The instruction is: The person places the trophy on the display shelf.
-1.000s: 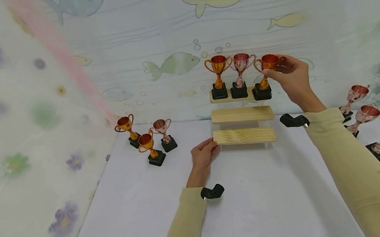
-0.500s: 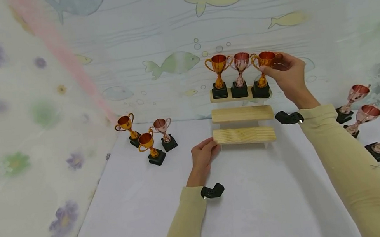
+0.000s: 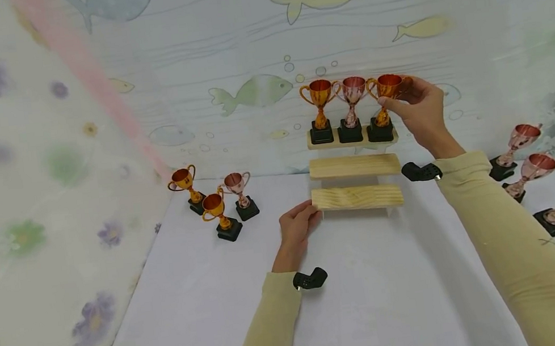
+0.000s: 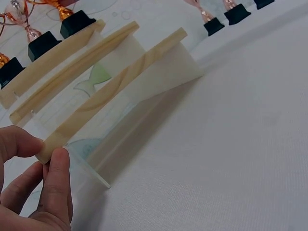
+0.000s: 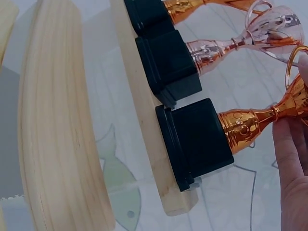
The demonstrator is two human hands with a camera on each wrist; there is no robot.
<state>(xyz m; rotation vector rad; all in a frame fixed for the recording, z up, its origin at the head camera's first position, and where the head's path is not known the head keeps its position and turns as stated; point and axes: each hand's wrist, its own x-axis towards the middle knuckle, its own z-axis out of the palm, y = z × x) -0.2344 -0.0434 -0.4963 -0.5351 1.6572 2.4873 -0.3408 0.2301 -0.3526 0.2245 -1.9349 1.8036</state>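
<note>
In the head view, my right hand [image 3: 422,113] grips the cup of a gold trophy [image 3: 382,120] whose black base rests at the right end of the top shelf [image 3: 331,145]. Beside it on that shelf stand a pink trophy [image 3: 351,108] and another gold trophy [image 3: 320,108], both upright. The right wrist view shows the held trophy's black base [image 5: 199,142] flat on the wood. My left hand [image 3: 296,232] pinches the left end of the lowest step of the three-tier wooden display stand [image 3: 357,198]; in the left wrist view, thumb and fingers [image 4: 57,178] clasp that board's end.
On the white table [image 3: 210,306], two gold trophies [image 3: 221,216] and a pink trophy [image 3: 241,197] stand to the left. Three pink trophies [image 3: 534,168] stand at the right edge, past my right sleeve. A fish-patterned backdrop [image 3: 221,42] hangs behind the stand.
My right hand has shifted slightly left with the gold trophy, bringing it closer to the pink one and upright. My left hand has stayed on the stand.
</note>
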